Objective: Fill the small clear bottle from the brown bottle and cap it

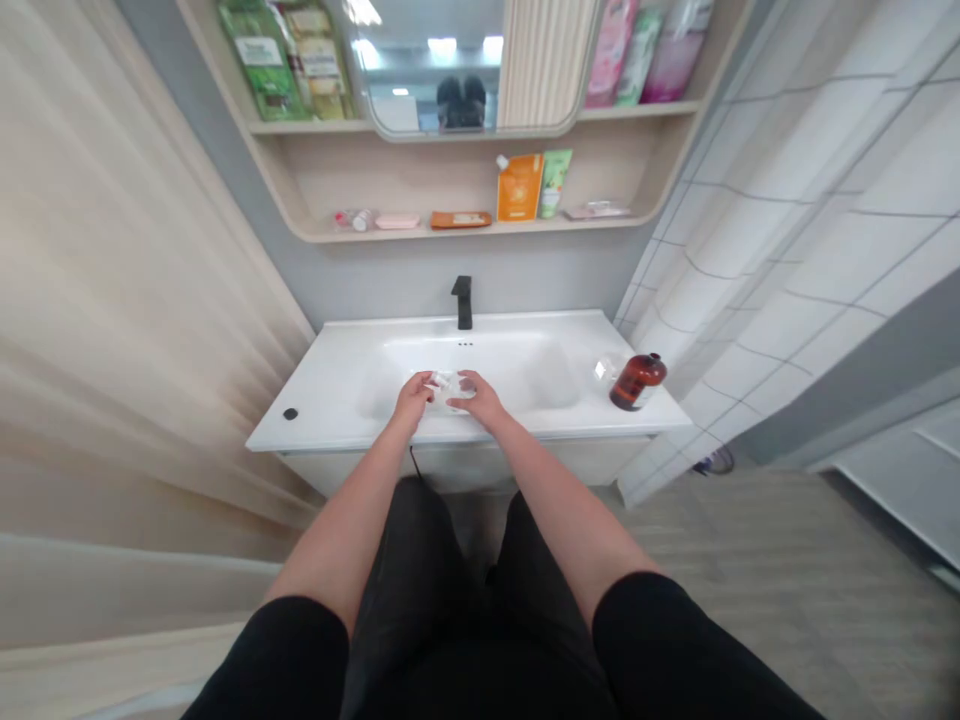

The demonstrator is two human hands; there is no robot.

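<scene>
My left hand and my right hand are close together over the front of the white sink. Between them is a small clear plastic container with a white part; its exact kind is too blurred to make out. The left fingers pinch its white end, while the right thumb and fingers curl round the clear side. On the counter to the right, an amber bottle with a dark top and a pale label stands beside a clear object.
A black faucet rises behind the basin. Above it, a shelf bears an orange pouch, a green tube and small packs below a mirror. A black disc lies on the left counter. A curtain hangs at left.
</scene>
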